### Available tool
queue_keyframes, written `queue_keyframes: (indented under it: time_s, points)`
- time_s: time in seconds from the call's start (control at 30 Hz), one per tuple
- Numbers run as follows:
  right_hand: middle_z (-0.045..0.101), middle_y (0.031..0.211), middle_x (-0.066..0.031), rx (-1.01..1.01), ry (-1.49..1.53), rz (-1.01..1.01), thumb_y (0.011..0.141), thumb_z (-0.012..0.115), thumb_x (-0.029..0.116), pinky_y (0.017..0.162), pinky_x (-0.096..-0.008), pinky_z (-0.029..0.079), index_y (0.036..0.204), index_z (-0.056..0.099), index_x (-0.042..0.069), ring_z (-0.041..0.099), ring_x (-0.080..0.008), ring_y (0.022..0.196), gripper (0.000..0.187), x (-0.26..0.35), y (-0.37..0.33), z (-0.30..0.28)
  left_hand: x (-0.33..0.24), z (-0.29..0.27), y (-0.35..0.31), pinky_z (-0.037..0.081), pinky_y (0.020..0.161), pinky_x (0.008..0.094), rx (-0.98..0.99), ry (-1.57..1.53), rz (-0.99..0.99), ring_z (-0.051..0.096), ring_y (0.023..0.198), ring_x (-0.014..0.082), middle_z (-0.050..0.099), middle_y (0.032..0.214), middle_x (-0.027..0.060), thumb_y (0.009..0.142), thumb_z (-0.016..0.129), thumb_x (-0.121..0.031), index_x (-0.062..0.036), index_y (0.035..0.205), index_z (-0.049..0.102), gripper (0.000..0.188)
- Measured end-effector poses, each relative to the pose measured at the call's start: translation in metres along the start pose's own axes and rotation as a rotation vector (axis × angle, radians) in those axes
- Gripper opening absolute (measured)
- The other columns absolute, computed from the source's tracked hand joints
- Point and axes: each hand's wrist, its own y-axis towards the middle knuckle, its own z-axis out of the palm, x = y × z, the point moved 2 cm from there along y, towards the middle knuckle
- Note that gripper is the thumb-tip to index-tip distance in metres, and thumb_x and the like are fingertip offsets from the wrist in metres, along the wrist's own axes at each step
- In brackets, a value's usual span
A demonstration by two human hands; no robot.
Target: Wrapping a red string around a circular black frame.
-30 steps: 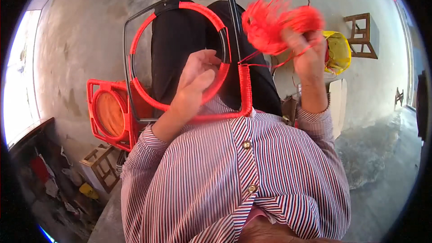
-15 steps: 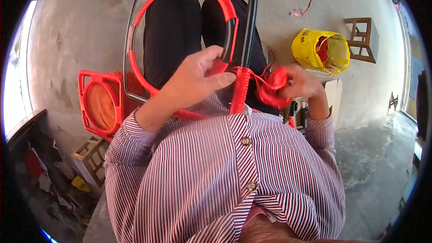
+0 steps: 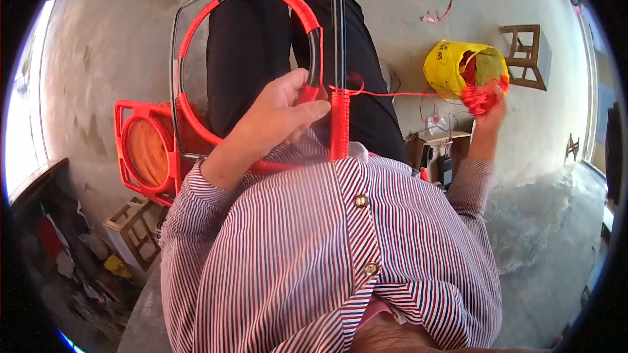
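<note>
Across my lap lies a black metal frame (image 3: 339,33) with a round ring inside it, partly wrapped in red cord. My left hand (image 3: 278,114) is closed around the ring's right side, its thumb toward the frame's right bar. Red cord wrapping (image 3: 340,124) covers the lower part of that bar in tight coils. A single red strand (image 3: 409,95) runs from the top of this wrapping out to the right, nearly straight. Far out beside the bucket, my right hand (image 3: 492,117) grips a loose bundle of red cord (image 3: 481,98).
A yellow bucket (image 3: 445,68) with red material inside lies on its side by a wooden stool (image 3: 540,59). Frames covered in red (image 3: 124,131) rest at the left, above another stool (image 3: 131,229). A small box-like stand (image 3: 445,136) with wires is beside my right thigh.
My right hand has swung far to the right with the cord bundle, drawing the strand out nearly straight. The frame and my left hand have shifted slightly left.
</note>
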Motion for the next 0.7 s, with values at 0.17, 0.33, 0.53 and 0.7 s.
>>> queue_keyframes:
  time_s: [0.17, 0.33, 0.53, 0.7]
  points:
    - [0.061, 0.077, -0.0035, 0.626, -0.419, 0.237, 0.071, 0.056, 0.004, 0.066, -0.0258, 0.049, 0.115, 0.057, -0.005, 0.058, -0.0107, 0.065, 0.045, -0.036, -0.112, 0.162, -0.007, 0.016, 0.003, 0.031, 0.039, 0.0168, -0.056, 0.087, -0.032, 0.039, 0.045, 0.0024, 0.046, 0.061, -0.0042, 0.091, 0.059, -0.015, -0.0036, 0.105, 0.052, 0.019]
    - [0.058, 0.074, 0.0023, 1.152, -0.592, 0.289, 0.076, 0.069, 0.004, 0.06, -0.0228, 0.044, 0.095, 0.061, 0.0, 0.053, -0.007, 0.062, 0.021, -0.042, -0.15, 0.21, -0.011, 0.023, 0.006, 0.03, 0.037, 0.018, -0.066, 0.066, -0.044, 0.038, 0.042, 0.0029, 0.046, 0.058, -0.0034, 0.093, 0.059, -0.019, -0.0035, 0.1, 0.056, 0.017]
    - [0.053, 0.066, -0.0023, 0.475, -0.283, 0.318, 0.082, 0.061, 0.008, 0.05, -0.0241, 0.04, 0.086, 0.055, 0.007, 0.05, -0.0105, 0.053, 0.008, -0.031, -0.128, 0.15, -0.006, 0.011, 0.01, 0.03, 0.034, 0.0188, -0.112, -0.012, -0.162, 0.037, 0.036, 0.006, 0.047, 0.052, 0.0, 0.093, 0.058, -0.03, -0.0024, 0.093, 0.056, 0.028]
    - [0.054, 0.066, -0.0042, 0.331, -0.261, 0.326, 0.082, 0.063, 0.009, 0.049, -0.0251, 0.041, 0.086, 0.055, 0.006, 0.051, -0.0119, 0.053, 0.009, -0.039, -0.154, 0.136, -0.006, 0.004, 0.013, 0.03, 0.033, 0.0201, -0.1, 0.004, -0.188, 0.039, 0.034, 0.0076, 0.049, 0.05, 0.0019, 0.092, 0.058, -0.032, -0.0014, 0.09, 0.055, 0.03]
